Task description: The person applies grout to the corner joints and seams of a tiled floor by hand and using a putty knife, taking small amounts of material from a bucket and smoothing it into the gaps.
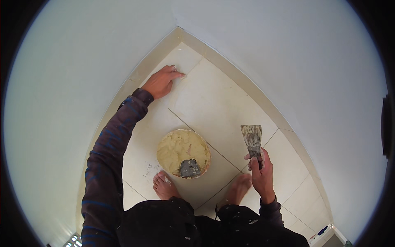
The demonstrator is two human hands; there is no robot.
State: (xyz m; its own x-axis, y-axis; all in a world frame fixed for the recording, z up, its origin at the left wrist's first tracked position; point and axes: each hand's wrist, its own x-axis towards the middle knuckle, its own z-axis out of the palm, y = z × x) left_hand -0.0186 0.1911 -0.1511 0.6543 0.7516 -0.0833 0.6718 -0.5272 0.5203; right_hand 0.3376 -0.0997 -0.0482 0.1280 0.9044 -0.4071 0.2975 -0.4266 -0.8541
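Observation:
My left hand (161,82) reaches out to the tiled floor near the far corner. Its index finger is stretched out with the tip at a tile joint, and whitish paste shows on the fingers; nothing is seen held in it. In my right hand (263,175) is a putty knife (252,138), gripped by its dark handle with the wide blade pointing away from me. Dried paste streaks the blade. Between my hands and nearer to me stands a round bucket (208,164) of yellowish filler paste (179,146). A dark scraper blade (189,168) lies on the paste at the near rim.
Pale walls (66,74) rise on both sides and meet at the far corner (178,28), with a beige skirting strip (263,103) along their foot. My bare feet (165,186) are behind the bucket. Dark specks (151,168) mark the floor tiles (205,99).

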